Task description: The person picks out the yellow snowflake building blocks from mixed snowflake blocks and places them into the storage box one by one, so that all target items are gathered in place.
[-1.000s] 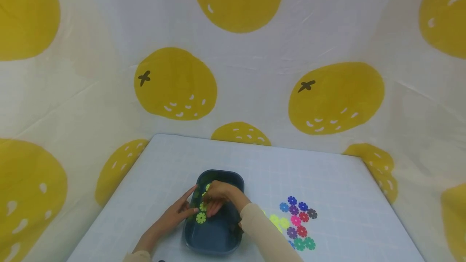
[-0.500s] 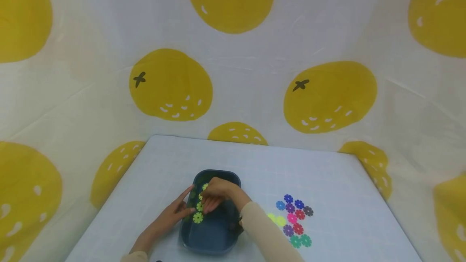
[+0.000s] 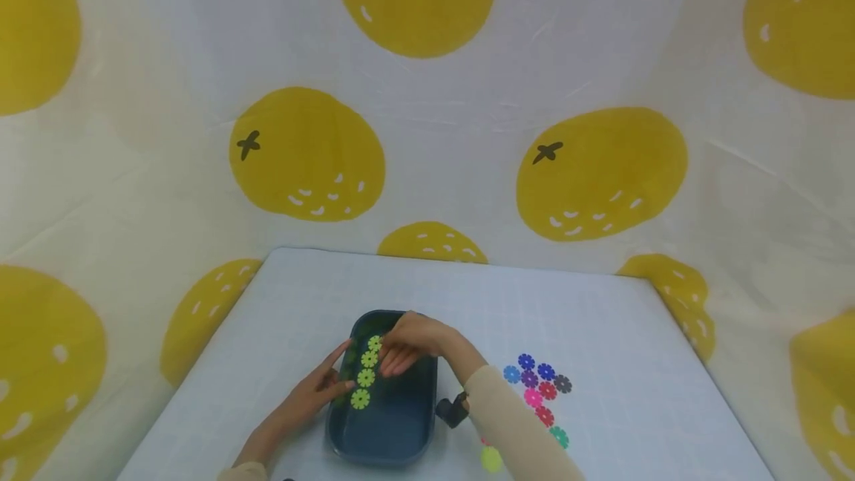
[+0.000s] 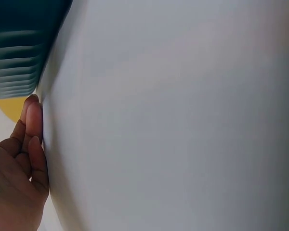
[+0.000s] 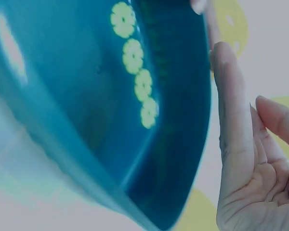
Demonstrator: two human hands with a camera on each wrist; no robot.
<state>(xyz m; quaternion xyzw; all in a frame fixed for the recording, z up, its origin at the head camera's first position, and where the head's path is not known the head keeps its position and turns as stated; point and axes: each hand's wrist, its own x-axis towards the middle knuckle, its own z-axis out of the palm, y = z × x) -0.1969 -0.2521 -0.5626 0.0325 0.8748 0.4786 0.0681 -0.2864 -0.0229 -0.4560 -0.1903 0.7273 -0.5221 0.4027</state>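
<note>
Inside a dark teal tray [image 3: 401, 436], several yellow-green notched plastic discs [image 3: 366, 377] lie in a row along the left side. My left hand [image 3: 310, 397] is at the tray's left rim, with index finger and thumb spread and their tips at the edge. Its other fingers [image 4: 34, 120] show low beside the ribbed outer wall in the left wrist view. Over the far part of the tray hovers my right hand [image 3: 417, 340], just right of the upper discs, fingers loosely bent. The right wrist view shows this hand [image 5: 253, 159] with nothing visible in its grasp.
Right of the tray, loose notched discs [image 3: 544, 390] in blue, purple, red, pink, green and dark grey lie on the white table [image 3: 634, 392]. A yellow disc [image 3: 490, 459] lies nearer, partly behind the right sleeve [image 3: 521, 421]. A fruit-print cloth [image 3: 454, 132] hangs behind.
My right hand has lifted and shifted slightly right, away from the row, so the upper discs show more fully. The left hand keeps its place at the rim. The head view has shifted slightly.
</note>
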